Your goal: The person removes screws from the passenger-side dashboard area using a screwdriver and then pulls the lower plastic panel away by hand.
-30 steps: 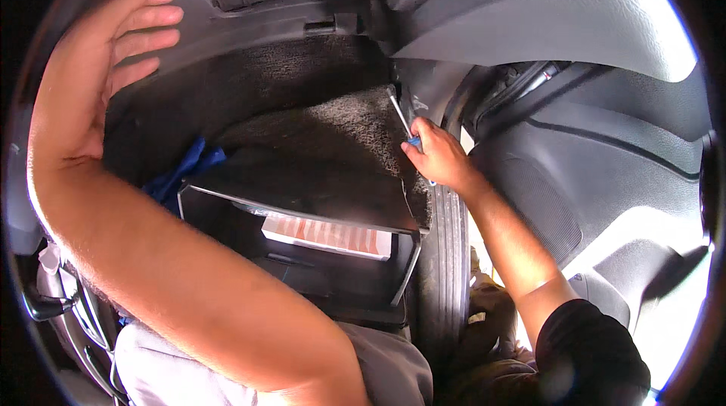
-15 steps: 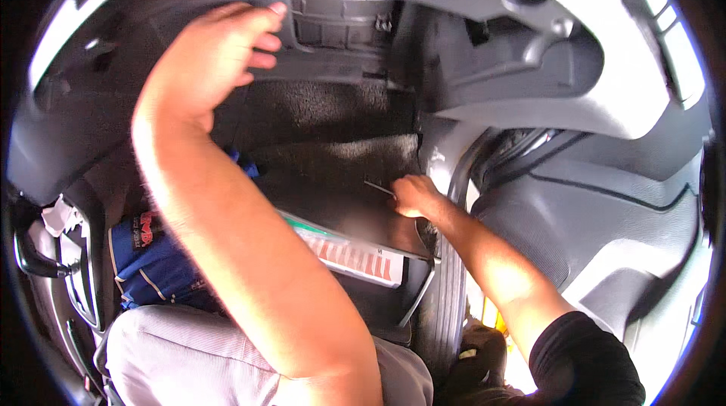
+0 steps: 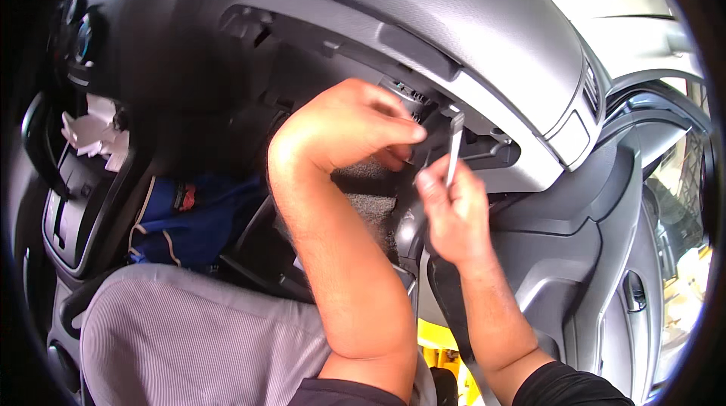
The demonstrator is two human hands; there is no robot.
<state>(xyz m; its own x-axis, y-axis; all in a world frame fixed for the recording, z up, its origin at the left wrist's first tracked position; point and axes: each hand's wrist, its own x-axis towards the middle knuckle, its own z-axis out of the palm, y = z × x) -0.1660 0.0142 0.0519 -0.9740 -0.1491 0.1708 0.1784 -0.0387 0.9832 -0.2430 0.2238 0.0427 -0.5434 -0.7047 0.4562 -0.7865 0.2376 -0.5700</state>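
Note:
Upright in my right hand [image 3: 458, 213], gripped between thumb and fingers, is a slim silvery metal tool [image 3: 454, 155] with a wider, darker upper end. Its exact kind is not clear. The upper end reaches just below the edge of the opening in the dashboard [image 3: 484, 43]. Beside it on the left, my left hand [image 3: 355, 125] hangs before that opening with its fingers loosely bent and apart. I see nothing in it, though its fingers are somewhat blurred. Behind the left hand, part of a dark ribbed fitting [image 3: 404, 90] shows inside the opening; my hand and forearm cover the rest.
A grey seat [image 3: 197, 330] lies at the lower left, with a blue cloth bag [image 3: 193, 217] before it. Crumpled white paper [image 3: 94, 130] rests by the centre console [image 3: 72, 217]. The car door [image 3: 575, 255] stands at the right. Something yellow [image 3: 439, 338] shows below the door gap.
The view has swung up toward the dashboard. My right hand has risen from the dark footwell with the metal tool. My left hand is now close beside it, no longer far apart.

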